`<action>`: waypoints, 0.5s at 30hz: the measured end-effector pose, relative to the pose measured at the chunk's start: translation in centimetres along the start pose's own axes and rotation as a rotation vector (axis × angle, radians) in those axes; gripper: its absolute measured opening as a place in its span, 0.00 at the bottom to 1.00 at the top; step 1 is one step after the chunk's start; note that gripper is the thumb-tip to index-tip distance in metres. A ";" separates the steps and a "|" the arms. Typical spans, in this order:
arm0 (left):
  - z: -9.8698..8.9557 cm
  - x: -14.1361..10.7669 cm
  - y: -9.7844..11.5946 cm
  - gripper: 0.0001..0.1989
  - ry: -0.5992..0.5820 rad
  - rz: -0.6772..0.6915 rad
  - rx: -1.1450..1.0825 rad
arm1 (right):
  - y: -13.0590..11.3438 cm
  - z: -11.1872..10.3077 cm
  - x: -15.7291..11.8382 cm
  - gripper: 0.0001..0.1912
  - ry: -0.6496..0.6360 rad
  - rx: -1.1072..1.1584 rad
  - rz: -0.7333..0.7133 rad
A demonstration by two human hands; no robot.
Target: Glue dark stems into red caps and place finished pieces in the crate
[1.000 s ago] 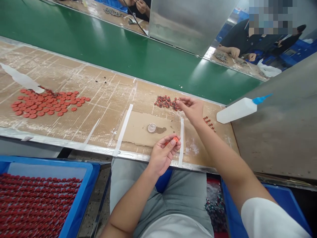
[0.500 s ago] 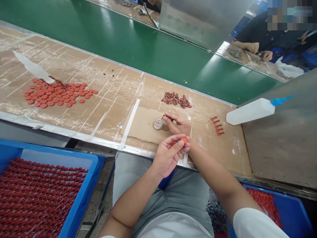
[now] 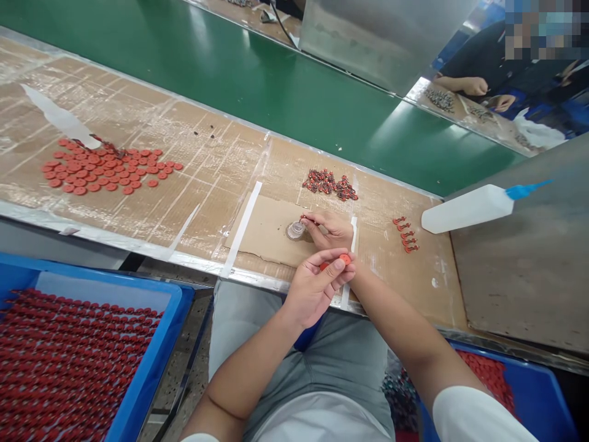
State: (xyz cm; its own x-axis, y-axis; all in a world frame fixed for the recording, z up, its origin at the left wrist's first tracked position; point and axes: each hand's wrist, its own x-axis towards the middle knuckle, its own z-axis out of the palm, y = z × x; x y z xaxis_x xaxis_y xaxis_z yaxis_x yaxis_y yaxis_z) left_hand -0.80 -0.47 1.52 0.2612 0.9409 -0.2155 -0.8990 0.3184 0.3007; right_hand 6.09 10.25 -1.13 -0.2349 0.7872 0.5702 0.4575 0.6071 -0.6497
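My left hand is closed on red discs, with one red disc pinched at the fingertips and another partly hidden in the fingers. Beyond it, my right hand pinches a small red and dark part at the rim of a small clear round pot. The pot sits on a cardboard sheet taped to the bench. Behind my right hand lies a pile of small red and black parts. To its right, several red pieces stand in a short row.
Many red discs lie at the left beside a white strip. A white squeeze bottle leans by a metal box. Blue trays flank my legs. A green belt runs behind; a co-worker's hands are across it.
My right hand has shifted slightly left, bringing the small part over the pot's rim. The left hand keeps its hold on the red discs. The view has moved slightly.
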 end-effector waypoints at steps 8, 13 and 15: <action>0.3 -0.1 0.2 0.12 0.041 -0.006 0.016 | -0.8 -0.1 -0.1 0.06 -0.004 0.061 0.188; 0.2 -0.2 0.4 0.11 0.064 0.016 0.028 | -0.6 0.0 0.1 0.12 0.116 0.348 0.404; 0.2 -0.3 0.4 0.10 0.079 0.027 0.041 | -0.5 -0.2 0.3 0.15 0.140 0.464 0.514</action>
State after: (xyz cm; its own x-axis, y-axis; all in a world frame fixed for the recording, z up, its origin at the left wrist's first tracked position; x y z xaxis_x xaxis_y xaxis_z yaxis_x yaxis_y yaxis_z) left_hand -1.18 -0.56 1.91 0.2066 0.9378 -0.2792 -0.8899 0.2986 0.3447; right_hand 5.93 10.18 -0.54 0.0401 0.9841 0.1728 0.0609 0.1702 -0.9835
